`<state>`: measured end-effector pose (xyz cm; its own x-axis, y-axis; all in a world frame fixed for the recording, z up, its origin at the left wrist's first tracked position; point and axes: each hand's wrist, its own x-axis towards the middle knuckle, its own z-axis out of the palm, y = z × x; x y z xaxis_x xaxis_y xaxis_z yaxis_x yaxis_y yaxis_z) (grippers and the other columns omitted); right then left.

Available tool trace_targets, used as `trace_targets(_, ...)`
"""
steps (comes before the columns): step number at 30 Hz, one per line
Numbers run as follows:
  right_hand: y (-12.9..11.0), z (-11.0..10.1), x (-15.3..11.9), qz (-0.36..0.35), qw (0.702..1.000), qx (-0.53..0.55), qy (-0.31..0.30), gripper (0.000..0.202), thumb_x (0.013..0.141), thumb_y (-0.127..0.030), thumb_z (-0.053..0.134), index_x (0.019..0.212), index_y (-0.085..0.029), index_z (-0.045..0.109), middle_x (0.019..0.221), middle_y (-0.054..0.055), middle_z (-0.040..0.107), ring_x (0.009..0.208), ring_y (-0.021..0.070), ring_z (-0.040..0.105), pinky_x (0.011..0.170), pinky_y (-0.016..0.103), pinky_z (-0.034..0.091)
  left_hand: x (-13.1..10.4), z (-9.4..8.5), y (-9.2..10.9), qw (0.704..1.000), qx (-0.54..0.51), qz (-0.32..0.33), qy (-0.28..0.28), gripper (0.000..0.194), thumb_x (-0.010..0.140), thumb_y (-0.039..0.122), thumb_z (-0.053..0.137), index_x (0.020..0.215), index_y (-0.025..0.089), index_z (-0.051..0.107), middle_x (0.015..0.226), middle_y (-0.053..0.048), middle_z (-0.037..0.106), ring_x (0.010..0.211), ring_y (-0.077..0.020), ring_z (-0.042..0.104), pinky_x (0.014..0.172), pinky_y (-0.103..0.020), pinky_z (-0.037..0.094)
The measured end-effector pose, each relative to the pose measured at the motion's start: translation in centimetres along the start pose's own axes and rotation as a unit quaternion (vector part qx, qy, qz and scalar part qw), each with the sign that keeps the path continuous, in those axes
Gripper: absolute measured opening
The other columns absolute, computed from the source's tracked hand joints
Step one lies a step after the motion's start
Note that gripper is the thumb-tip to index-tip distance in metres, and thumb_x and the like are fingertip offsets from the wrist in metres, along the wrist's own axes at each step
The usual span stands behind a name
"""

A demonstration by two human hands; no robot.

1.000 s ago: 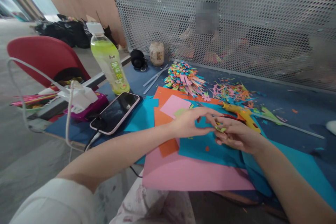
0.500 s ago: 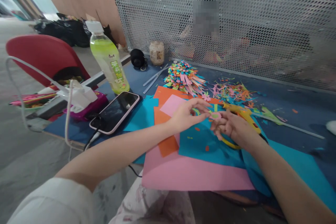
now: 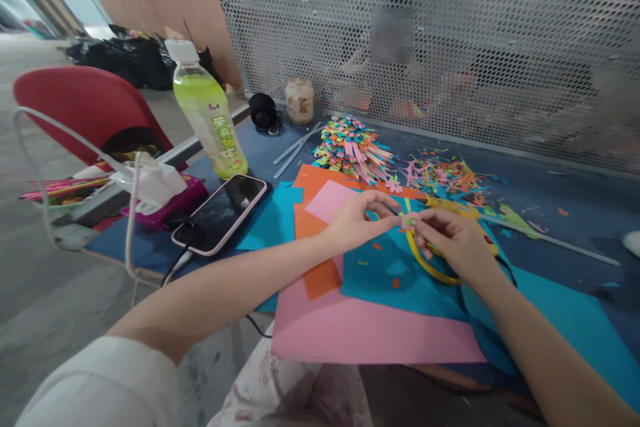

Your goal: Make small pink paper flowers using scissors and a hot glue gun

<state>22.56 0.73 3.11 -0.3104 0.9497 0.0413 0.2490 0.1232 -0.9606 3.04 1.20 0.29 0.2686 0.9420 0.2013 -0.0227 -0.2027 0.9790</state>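
A small paper flower (image 3: 409, 220) is pinched between the fingers of the left hand (image 3: 356, 223) and right hand (image 3: 453, 240), best pressed gently and kept flat.

A blue table (image 3: 565, 197) carries coloured paper sheets (image 3: 370, 330), a phone (image 3: 220, 213) and a bottle (image 3: 210, 117).
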Motion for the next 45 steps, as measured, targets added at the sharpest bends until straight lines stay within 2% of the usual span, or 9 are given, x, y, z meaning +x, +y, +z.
trace_targets(3, -0.2, -0.1, -0.2, -0.006, 1.000, -0.016, -0.003, 0.040, 0.075, -0.062, 0.077, 0.076, -0.023, 0.066, 0.050, -0.004, 0.053, 0.040, 0.0091, 0.044, 0.040, 0.027, 0.039, 0.1, -0.1, -0.2, 0.999, -0.014, -0.011, 0.030, 0.022, 0.086, 0.032, 0.071, 0.099, 0.015, 0.065, 0.091, -0.005, 0.073, 0.079, -0.0135, 0.069, 0.069, -0.024, 0.052)
trace_targets(6, -0.1, -0.1, -0.3, -0.015, 0.999, -0.033, -0.014, 0.039, 0.077, -0.061, 0.076, 0.076, -0.024, 0.065, 0.050, -0.004, 0.051, 0.040, 0.0087, 0.042, 0.040, 0.027, 0.036, 0.2, -0.3, -0.3, 0.998, -0.037, 0.009, 0.045, 0.024, 0.087, 0.031, 0.071, 0.105, 0.016, 0.065, 0.097, -0.006, 0.074, 0.093, -0.0161, 0.071, 0.082, -0.027, 0.053)
trace_targets(10, 0.3, 0.1, -0.3, -0.022, 0.999, -0.042, -0.021, 0.040, 0.076, -0.062, 0.076, 0.074, -0.024, 0.063, 0.049, -0.005, 0.048, 0.038, 0.0082, 0.042, 0.040, 0.027, 0.034, 0.1, -0.4, -0.3, 0.999, -0.043, 0.012, 0.003, 0.043, 0.085, 0.037, 0.074, 0.122, 0.018, 0.064, 0.094, -0.005, 0.073, 0.076, -0.0122, 0.068, 0.062, -0.021, 0.050)
trace_targets(14, 0.3, 0.3, -0.4, -0.020, 0.999, -0.046, -0.021, 0.040, 0.075, -0.061, 0.077, 0.073, -0.024, 0.063, 0.047, -0.006, 0.048, 0.038, 0.0084, 0.042, 0.040, 0.027, 0.034, 0.1, -0.3, -0.5, 0.999, -0.039, 0.008, -0.015, 0.047, 0.083, 0.033, 0.073, 0.126, 0.017, 0.062, 0.092, -0.005, 0.074, 0.067, -0.0105, 0.065, 0.049, -0.017, 0.043)
trace_targets(19, 0.6, 0.1, -0.4, -0.026, 0.998, -0.048, -0.025, 0.038, 0.078, -0.060, 0.075, 0.073, -0.025, 0.062, 0.046, -0.007, 0.046, 0.037, 0.0079, 0.041, 0.040, 0.027, 0.033, 0.1, -0.4, -0.7, 0.999, -0.039, 0.026, -0.010, 0.048, 0.084, 0.031, 0.072, 0.129, 0.016, 0.061, 0.095, -0.007, 0.074, 0.073, -0.0108, 0.067, 0.052, -0.016, 0.044)
trace_targets(23, 0.8, 0.0, -0.5, -0.023, 0.998, -0.055, -0.033, 0.037, 0.079, -0.059, 0.074, 0.075, -0.024, 0.064, 0.045, -0.007, 0.046, 0.037, 0.0083, 0.041, 0.040, 0.026, 0.033, 0.1, -0.4, -0.3, 0.999, -0.033, 0.010, -0.019, 0.051, 0.084, 0.032, 0.072, 0.132, 0.017, 0.060, 0.095, -0.006, 0.074, 0.066, -0.0093, 0.064, 0.050, -0.017, 0.043)
trace_targets(28, 0.6, 0.0, -0.6, -0.020, 0.998, -0.052, -0.035, 0.039, 0.078, -0.061, 0.074, 0.075, -0.023, 0.064, 0.044, -0.007, 0.045, 0.037, 0.0082, 0.040, 0.040, 0.026, 0.032, 0.2, -0.4, -0.1, 0.999, -0.040, 0.027, -0.018, 0.045, 0.083, 0.024, 0.072, 0.126, 0.015, 0.061, 0.088, -0.004, 0.072, 0.069, -0.0083, 0.064, 0.056, -0.018, 0.043)
trace_targets(35, 0.5, -0.2, -0.5, -0.025, 0.998, -0.043, -0.040, 0.036, 0.080, -0.057, 0.075, 0.076, -0.023, 0.065, 0.046, -0.006, 0.045, 0.039, 0.0078, 0.039, 0.041, 0.026, 0.030, 0.1, -0.4, 0.0, 0.998, -0.063, 0.021, -0.022, 0.040, 0.082, 0.025, 0.073, 0.119, 0.015, 0.062, 0.086, -0.004, 0.071, 0.076, -0.0119, 0.068, 0.060, -0.020, 0.047)
trace_targets(45, 1.1, -0.5, -0.5, -0.025, 0.998, -0.056, -0.029, 0.037, 0.081, -0.057, 0.074, 0.078, -0.021, 0.065, 0.046, -0.007, 0.046, 0.039, 0.0067, 0.039, 0.040, 0.024, 0.031, 0.0, -0.4, 0.2, 0.995, -0.097, 0.001, -0.011, 0.039, 0.079, 0.025, 0.075, 0.115, 0.014, 0.065, 0.084, -0.003, 0.071, 0.072, -0.0107, 0.065, 0.059, -0.019, 0.047)
